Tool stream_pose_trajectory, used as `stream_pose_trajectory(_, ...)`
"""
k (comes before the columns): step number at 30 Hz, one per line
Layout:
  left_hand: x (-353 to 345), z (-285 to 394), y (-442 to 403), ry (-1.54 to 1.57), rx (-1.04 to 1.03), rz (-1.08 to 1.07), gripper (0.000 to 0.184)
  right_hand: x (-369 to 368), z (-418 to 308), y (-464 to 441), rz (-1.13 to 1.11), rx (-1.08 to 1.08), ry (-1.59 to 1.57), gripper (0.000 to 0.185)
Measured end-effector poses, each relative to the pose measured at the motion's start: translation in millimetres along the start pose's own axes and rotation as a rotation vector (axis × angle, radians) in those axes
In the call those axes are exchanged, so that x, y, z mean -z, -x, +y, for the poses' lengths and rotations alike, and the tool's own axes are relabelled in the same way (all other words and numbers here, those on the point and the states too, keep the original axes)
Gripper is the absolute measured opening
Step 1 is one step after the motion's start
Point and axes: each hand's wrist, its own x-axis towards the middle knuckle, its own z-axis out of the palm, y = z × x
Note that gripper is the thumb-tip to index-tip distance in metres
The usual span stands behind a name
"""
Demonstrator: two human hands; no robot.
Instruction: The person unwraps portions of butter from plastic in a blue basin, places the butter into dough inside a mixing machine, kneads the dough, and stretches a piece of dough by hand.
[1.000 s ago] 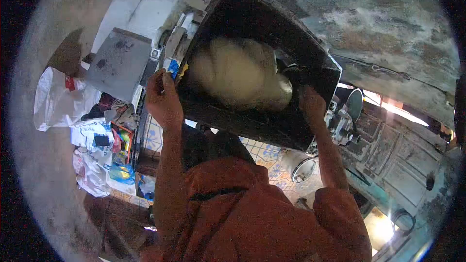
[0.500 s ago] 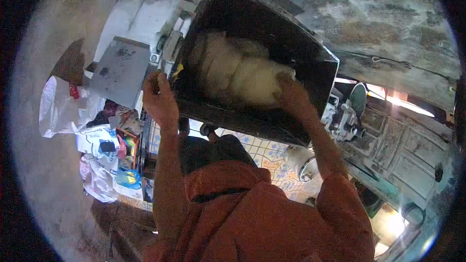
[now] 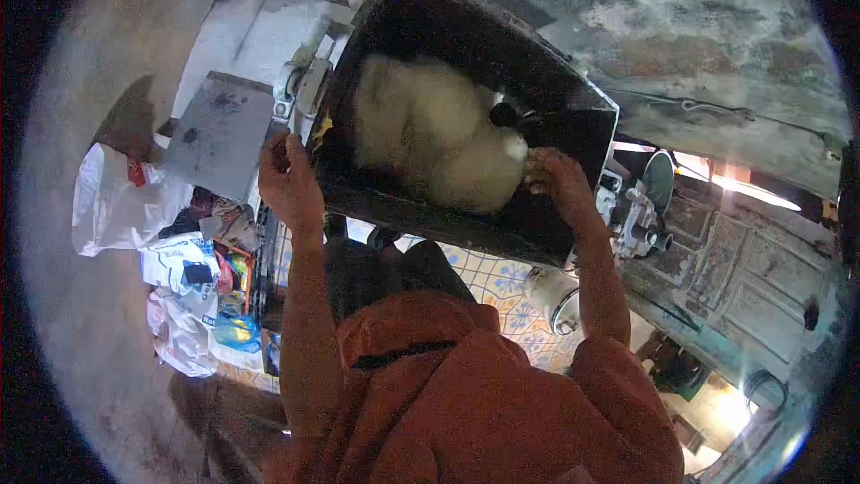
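A large pale, dough-like mass [image 3: 430,130], blurred by motion, lies inside a dark open trough [image 3: 573,130]. My right hand [image 3: 557,181] is inside the trough at the mass's right edge, fingers bent and somewhat apart, with nothing visible held; whether it touches the mass is unclear. At the trough's left rim, my left hand [image 3: 291,175] is raised with curled fingers, and whatever it may hold cannot be made out. A yellow scrap [image 3: 322,130] clings to the rim beside it. Near the mass's upper right is a small dark round part [image 3: 504,114].
A grey flat panel [image 3: 219,134] is at the left, above white plastic bags [image 3: 184,269] and a coloured bag. Metal machine parts [image 3: 638,224] stand right of the trough. A white cylindrical container [image 3: 560,305] is on the tiled floor [image 3: 502,278]. A rough wall rises behind.
The pale mass has shifted and changed shape in the trough. My right hand moved onto the mass, then back to its right edge. My left hand stays near the left rim.
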Motion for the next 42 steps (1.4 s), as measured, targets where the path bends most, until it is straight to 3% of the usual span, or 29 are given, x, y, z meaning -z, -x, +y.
stream_pose_trajectory(6,2.0,-4.4,-2.9,-0.018,-0.049,-0.049,0.025,8.3,28.1,15.7,0.064,0.005,0.275,0.031)
stream_pose_trajectory(10,-3.7,-17.6,0.4,0.319,0.186,-0.077,0.028,9.7,41.8,22.6,0.157,-0.056,0.501,0.026)
stream_pose_trajectory(12,-2.6,-29.0,-0.9,0.519,0.423,-0.096,0.030,14.8,55.0,28.4,0.139,0.161,0.523,0.027)
stream_pose_trajectory(15,-7.8,-15.5,21.4,0.661,0.486,0.058,0.032,13.3,55.1,34.3,0.187,0.119,0.561,0.029)
stream_pose_trajectory(18,-8.8,-14.4,17.7,0.602,0.550,0.046,0.034,7.8,48.3,41.4,0.221,0.080,0.581,0.030)
stream_pose_trajectory(24,-11.2,-9.9,17.5,0.188,0.246,0.110,0.033,12.8,52.7,26.0,0.203,0.150,0.858,0.029)
stream_pose_trajectory(25,-11.2,-9.5,17.3,0.234,0.276,0.105,0.032,13.7,53.8,19.2,0.186,0.163,0.944,0.030)
stream_pose_trajectory(27,-12.2,-5.6,15.9,0.328,0.332,0.097,0.030,5.6,58.3,2.6,0.117,0.178,1.087,0.042)
stream_pose_trajectory(28,-12.6,-7.5,15.8,0.279,0.263,0.112,0.029,-3.5,57.8,-4.8,0.080,0.184,1.157,0.050)
stream_pose_trajectory(31,-13.8,-18.1,15.7,0.185,0.152,0.143,0.027,-49.8,56.8,-27.0,-0.109,0.483,1.557,0.074)
stream_pose_trajectory(34,-14.3,-16.2,15.4,0.179,0.169,0.115,0.027,-56.4,74.9,-42.3,-0.006,0.590,1.602,0.085)
stream_pose_trajectory(37,-10.0,-5.0,19.3,0.083,0.109,0.100,0.027,-34.1,47.0,-52.5,0.194,0.677,1.559,0.063)
stream_pose_trajectory(40,-11.5,0.6,17.0,0.026,0.076,0.134,0.028,10.9,12.0,-44.1,0.102,0.158,1.908,0.043)
stream_pose_trajectory(42,-11.4,2.6,18.6,0.027,0.043,0.160,0.028,51.0,21.9,-25.5,0.186,0.154,1.732,0.024)
